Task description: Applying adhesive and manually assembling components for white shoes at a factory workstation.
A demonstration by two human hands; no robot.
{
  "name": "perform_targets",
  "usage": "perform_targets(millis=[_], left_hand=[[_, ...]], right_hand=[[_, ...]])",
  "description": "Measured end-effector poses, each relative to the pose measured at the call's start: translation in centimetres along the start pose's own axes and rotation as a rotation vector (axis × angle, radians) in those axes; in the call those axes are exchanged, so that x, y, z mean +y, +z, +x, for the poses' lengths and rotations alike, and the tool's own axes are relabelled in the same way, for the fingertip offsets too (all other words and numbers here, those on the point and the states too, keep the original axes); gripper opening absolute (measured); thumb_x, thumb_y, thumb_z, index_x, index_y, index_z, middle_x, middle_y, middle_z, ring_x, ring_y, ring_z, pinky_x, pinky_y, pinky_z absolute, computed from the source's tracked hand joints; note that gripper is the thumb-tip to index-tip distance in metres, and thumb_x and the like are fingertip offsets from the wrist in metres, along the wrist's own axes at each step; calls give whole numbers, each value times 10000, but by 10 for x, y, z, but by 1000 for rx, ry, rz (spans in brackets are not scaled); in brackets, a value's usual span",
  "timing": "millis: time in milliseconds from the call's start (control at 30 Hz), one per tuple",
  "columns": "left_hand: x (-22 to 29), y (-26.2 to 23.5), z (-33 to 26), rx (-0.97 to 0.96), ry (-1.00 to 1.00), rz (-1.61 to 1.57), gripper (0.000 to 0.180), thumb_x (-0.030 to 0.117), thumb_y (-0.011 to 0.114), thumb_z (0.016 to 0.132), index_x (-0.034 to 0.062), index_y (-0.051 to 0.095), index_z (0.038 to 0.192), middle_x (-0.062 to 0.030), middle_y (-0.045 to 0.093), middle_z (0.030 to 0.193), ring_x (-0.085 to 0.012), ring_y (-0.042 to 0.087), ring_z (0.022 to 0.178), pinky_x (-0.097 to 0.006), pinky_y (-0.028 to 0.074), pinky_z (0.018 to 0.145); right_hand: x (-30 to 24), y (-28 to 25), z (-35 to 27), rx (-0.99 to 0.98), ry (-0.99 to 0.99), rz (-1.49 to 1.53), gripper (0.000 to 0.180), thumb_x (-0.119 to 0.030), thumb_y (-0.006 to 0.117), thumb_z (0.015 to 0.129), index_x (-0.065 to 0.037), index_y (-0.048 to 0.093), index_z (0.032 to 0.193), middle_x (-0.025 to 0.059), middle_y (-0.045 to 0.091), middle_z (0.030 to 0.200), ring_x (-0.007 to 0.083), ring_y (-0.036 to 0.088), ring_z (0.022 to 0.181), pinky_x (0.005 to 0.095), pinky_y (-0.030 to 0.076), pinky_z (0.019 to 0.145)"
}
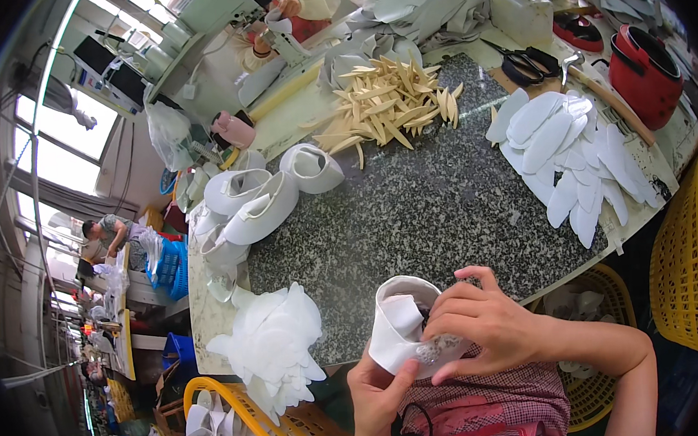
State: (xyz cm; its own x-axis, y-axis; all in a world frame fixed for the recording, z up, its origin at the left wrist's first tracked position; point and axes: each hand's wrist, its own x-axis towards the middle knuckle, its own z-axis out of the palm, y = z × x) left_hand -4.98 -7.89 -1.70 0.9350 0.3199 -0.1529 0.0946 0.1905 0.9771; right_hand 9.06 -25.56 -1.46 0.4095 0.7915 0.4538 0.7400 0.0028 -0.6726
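At the near edge of the granite-topped table [415, 221], the left hand [375, 386] pinches, and the right hand [493, 325] grips with curled fingers [456, 311], a white shoe upper [390, 350], which uneven pressure could crease.

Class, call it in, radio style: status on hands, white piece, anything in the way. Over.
Left hand gripping white piece, lower left. Right hand at its opening. Nothing seen blocking; white sheets piled off left.
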Motion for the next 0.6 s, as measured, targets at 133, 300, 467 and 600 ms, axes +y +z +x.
perform_targets(millis=[133,300,467,600], left_hand=[[-1,11,0,33,61,19,443,-87,716,844,-65,572,1262,-46,580,1162,-137,600,1077,-279,512,897],[0,14,-1,25,65,59,394,-108,738,816,-66,601,1184,-17,468,1123,-120,582,1049,-273,520,875],[-3,15,1,23,54,74,377,-119,743,807,-67,615,1158,-22,430,1124,-124,572,1049,-272,514,885],[-12,-4,7,-130,89,0,417,9,766,846,-86,594,1214,-61,477,1179,-158,593,1059,-324,516,939]], right_hand=[[-2,25,-5,121,57,0,320,-362,752,849,-134,668,1058,-6,640,932,181,615,971,445,342,1015],[-2,28,-6,124,120,54,217,-262,729,868,-114,655,1009,15,621,905,193,602,948,437,353,972],[-5,27,0,74,125,-14,156,-205,708,869,-99,633,955,17,585,885,203,574,938,447,340,946],[-8,18,0,18,119,-11,139,-193,697,870,-100,615,933,10,567,884,205,558,949,456,330,941]])
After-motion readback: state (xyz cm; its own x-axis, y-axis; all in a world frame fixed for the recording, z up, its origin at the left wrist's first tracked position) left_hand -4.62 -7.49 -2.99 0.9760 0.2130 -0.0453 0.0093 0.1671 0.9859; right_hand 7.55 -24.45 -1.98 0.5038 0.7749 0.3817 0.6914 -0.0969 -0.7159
